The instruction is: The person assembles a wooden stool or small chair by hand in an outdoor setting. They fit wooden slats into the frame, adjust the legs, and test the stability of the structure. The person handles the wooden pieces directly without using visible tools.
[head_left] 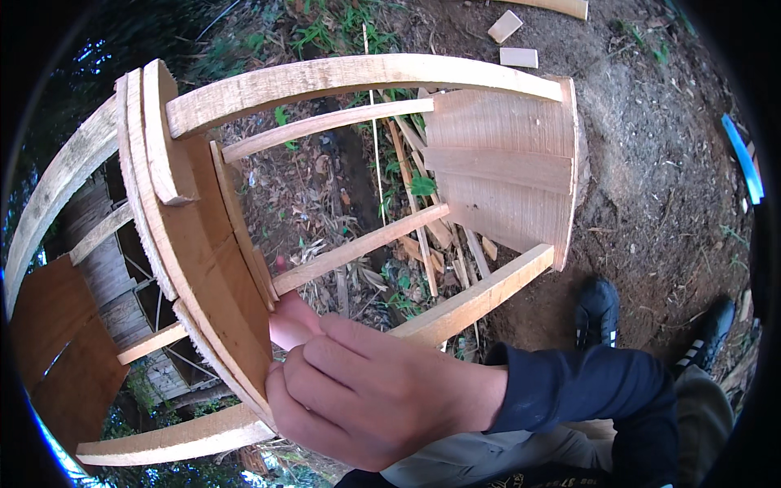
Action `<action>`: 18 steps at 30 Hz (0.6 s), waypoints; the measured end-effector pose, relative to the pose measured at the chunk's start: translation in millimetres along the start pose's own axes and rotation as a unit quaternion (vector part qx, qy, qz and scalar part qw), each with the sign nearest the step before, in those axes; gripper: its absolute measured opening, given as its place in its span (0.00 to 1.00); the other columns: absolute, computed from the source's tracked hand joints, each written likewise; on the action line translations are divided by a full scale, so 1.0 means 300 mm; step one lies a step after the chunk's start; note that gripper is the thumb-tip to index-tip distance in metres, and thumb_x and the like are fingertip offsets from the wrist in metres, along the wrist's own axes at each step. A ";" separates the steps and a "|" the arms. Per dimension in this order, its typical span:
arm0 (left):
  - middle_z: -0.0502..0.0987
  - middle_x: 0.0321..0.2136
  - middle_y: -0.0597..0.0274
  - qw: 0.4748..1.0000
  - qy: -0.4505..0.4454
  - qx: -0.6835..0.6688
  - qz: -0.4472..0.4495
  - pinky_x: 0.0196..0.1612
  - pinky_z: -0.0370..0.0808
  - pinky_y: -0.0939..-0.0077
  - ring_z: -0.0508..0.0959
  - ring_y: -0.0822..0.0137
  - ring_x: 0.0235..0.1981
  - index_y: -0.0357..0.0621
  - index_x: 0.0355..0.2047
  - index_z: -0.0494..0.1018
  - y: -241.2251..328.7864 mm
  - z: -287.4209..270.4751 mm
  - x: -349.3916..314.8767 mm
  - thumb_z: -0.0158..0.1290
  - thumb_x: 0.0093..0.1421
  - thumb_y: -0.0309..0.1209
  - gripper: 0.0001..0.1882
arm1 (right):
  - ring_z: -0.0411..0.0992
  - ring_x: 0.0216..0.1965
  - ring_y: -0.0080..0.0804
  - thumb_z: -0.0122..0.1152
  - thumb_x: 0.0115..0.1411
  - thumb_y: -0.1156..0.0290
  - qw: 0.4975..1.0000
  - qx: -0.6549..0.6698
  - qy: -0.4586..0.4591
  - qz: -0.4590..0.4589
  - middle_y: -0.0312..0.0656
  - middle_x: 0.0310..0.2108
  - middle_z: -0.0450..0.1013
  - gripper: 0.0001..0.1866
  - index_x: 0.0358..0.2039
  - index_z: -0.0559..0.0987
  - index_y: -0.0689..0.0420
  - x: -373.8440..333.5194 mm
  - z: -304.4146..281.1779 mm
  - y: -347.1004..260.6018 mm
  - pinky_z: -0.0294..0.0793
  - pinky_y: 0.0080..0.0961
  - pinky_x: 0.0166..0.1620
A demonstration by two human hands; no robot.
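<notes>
A pale wooden frame (pixel 358 79) of long rails, thin crossbars and flat panels stretches across the view. My right hand (pixel 366 390) is closed, its fingers curled at the lower edge of the brown middle panel (pixel 211 260). What its fingers hold, if anything, is hidden. Behind it, only part of my left hand (pixel 294 321) shows, close to the same panel and below a thin crossbar (pixel 362 248). The left fingers are mostly covered. A lower rail (pixel 480 297) passes just beyond my right wrist.
The frame's end panel (pixel 504 163) stands to the right. Scrap wood strips (pixel 415 211) lie on the leafy ground beneath. Two small wood blocks (pixel 519 57) rest on the dirt at the top. My dark shoes (pixel 598 313) are at right, and a blue strip (pixel 742 159) lies farther right.
</notes>
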State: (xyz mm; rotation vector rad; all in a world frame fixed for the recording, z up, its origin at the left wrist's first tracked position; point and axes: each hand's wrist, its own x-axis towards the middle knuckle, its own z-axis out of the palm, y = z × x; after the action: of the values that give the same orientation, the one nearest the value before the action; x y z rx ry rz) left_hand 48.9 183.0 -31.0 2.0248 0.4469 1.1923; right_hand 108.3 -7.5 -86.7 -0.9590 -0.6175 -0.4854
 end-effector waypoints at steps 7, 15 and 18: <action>0.65 0.58 0.54 1.000 0.007 0.002 0.006 0.58 0.67 0.45 0.67 0.59 0.58 0.45 0.61 0.60 -0.001 0.007 0.005 0.43 0.67 0.48 0.28 | 0.73 0.42 0.38 0.68 0.52 0.63 0.996 -0.089 -0.031 -0.001 0.45 0.38 0.73 0.18 0.39 0.73 0.56 -0.103 -0.109 0.059 0.74 0.43 0.48; 0.65 0.58 0.54 1.000 0.009 0.013 0.023 0.58 0.67 0.45 0.67 0.59 0.57 0.45 0.61 0.61 0.008 -0.002 -0.007 0.43 0.67 0.48 0.28 | 0.71 0.46 0.45 0.64 0.53 0.61 0.992 -0.064 -0.093 0.060 0.49 0.44 0.72 0.16 0.37 0.72 0.54 -0.310 -0.230 0.117 0.69 0.57 0.52; 0.66 0.57 0.54 0.999 -0.002 0.024 0.026 0.57 0.68 0.46 0.68 0.58 0.56 0.44 0.60 0.61 -0.006 0.017 -0.001 0.44 0.67 0.49 0.28 | 0.71 0.45 0.42 0.60 0.52 0.66 0.992 -0.082 -0.081 0.051 0.48 0.44 0.71 0.14 0.39 0.72 0.53 -0.288 -0.211 0.137 0.70 0.55 0.52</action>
State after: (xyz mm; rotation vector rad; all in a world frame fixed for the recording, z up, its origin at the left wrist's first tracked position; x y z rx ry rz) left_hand 53.2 182.0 -34.0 2.0900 0.4273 1.2198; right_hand 88.1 -32.5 -196.8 -1.1895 -0.6782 -0.3741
